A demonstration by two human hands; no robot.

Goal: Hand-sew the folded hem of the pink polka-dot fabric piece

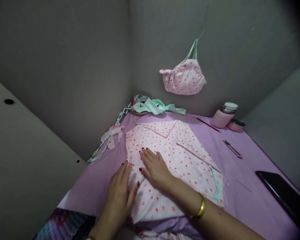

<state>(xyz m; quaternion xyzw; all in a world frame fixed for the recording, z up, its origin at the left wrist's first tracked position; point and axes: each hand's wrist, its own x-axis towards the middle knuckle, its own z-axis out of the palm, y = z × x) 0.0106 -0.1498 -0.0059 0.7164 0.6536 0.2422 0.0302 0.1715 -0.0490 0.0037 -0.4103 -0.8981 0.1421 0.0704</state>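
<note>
Both hands lie flat, fingers spread and gripping nothing, on the pink dotted fabric spread over the purple cloth in the middle of the table; the left hand presses its near left edge and the right hand rests just beside it, further onto the fabric. Behind lie fabric scraps in the corner and a strip at the left, while a pouch of the same print hangs on the wall. To the right, well apart from the hands, stand a pink jar with its lid beside it, a red pencil, small snips and a dark tablet.
</note>
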